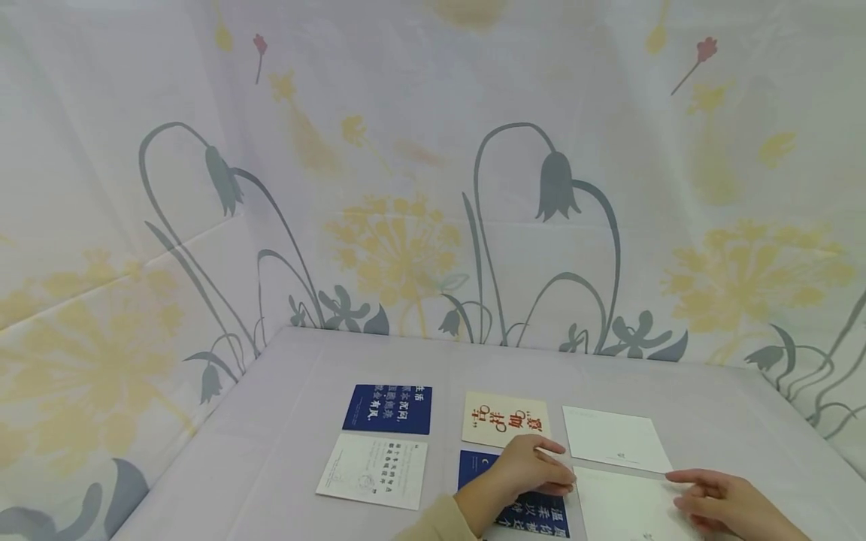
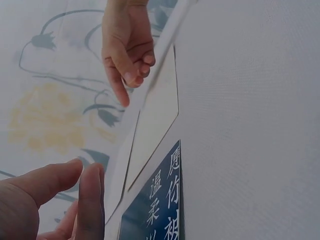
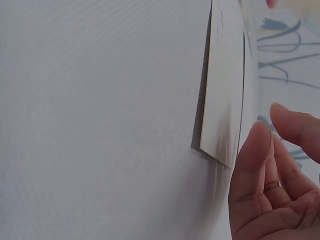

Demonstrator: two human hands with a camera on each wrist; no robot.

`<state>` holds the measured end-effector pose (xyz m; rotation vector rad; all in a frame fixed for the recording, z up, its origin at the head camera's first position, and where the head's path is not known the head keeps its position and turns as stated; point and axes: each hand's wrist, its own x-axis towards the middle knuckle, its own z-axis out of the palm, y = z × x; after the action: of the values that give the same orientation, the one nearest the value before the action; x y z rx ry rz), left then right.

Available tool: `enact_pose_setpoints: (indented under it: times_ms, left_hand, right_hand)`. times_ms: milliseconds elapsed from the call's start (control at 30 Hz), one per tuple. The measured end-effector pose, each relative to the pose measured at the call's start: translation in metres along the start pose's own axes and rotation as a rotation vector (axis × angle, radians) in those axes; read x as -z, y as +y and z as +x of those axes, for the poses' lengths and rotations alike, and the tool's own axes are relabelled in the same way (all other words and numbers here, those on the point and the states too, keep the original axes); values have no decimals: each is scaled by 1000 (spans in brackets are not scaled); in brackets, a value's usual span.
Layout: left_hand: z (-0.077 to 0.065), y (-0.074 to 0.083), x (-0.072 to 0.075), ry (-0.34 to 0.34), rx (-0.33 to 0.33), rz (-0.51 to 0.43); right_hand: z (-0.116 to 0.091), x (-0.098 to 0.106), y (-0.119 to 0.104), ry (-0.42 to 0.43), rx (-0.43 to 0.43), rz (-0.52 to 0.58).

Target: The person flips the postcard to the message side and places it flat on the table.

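Note:
Over the dark blue card with white writing (image 1: pixel 537 512) in the front middle hovers my left hand (image 1: pixel 524 469), its fingers loosely bent and pointing at the left edge of a plain white card (image 1: pixel 629 503). My right hand (image 1: pixel 731 503) is by that white card's right edge, thumb and fingers relaxed. In the right wrist view the fingertips (image 3: pixel 260 135) stand apart from the thumb, close beside the card. Nothing shows between the fingers of either hand. Behind lie another white card (image 1: pixel 619 438) and a cream card with red characters (image 1: pixel 494 421).
To the left lie a blue card with white writing (image 1: pixel 389 409) and, in front of it, a white card with black writing (image 1: pixel 372 469). All the cards lie flat on a pale table (image 1: pixel 271 451). A flower-printed cloth (image 1: pixel 406 150) hangs behind and along the sides.

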<state>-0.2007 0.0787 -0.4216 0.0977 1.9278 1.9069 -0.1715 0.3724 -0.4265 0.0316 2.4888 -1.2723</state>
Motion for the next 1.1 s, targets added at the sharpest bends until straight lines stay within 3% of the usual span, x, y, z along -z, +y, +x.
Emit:
enact_pose_setpoints:
  times_ms: [467, 800, 1100]
  left_hand:
    - [1, -1, 25, 8, -52, 6]
    - [2, 1, 43, 27, -99, 14]
    - [-2, 4, 60, 36, -100, 29]
  right_hand:
    - [13, -15, -21, -20, 64, 158]
    - [24, -35, -50, 112, -22, 142]
    - [33, -43, -63, 65, 91, 177]
